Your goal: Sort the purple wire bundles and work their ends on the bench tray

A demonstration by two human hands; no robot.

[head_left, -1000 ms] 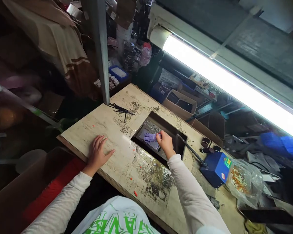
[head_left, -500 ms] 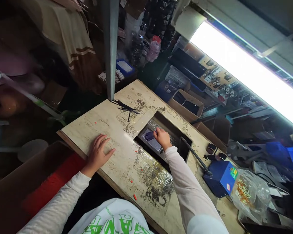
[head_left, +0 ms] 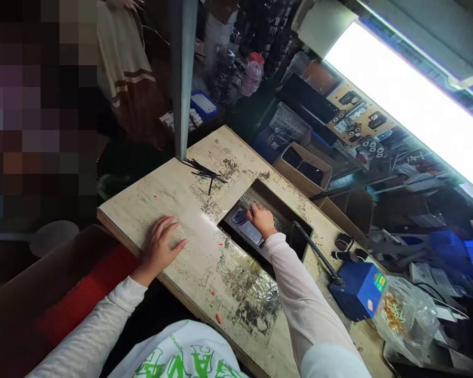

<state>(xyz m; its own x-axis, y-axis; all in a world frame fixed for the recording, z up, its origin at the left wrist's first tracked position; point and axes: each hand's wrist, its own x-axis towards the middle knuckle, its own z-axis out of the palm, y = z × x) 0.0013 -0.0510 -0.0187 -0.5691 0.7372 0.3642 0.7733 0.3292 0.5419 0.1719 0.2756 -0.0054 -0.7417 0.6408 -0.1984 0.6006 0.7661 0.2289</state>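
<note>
My left hand point(head_left: 163, 247) lies on the worn pale tabletop point(head_left: 197, 262) near its front edge, palm down with fingers spread, holding nothing. My right hand point(head_left: 262, 219) reaches into a dark rectangular recess point(head_left: 289, 210) in the table. Its fingers are closed round one end of a bundle of thin dark strands point(head_left: 240, 216), whose other ends fan out to the left. Below them is a shiny grey, tray-like surface point(head_left: 252, 233). More black strands point(head_left: 207, 173) lie loosely crossed beside the metal post. Just what the strands are I cannot tell.
A metal post point(head_left: 183, 94) rises at the table's far left corner. A dark rod point(head_left: 317, 252) leans from the blue box point(head_left: 358, 291) to the recess. Beside that box lies a clear plastic bag point(head_left: 408, 320). Cardboard boxes point(head_left: 305, 170) stand behind. Small orange bits point(head_left: 218, 318) dot the tabletop.
The view has shifted slightly. My right hand stays in the recess on the strands, with the bundle moved only a little. My left hand rests in the same place.
</note>
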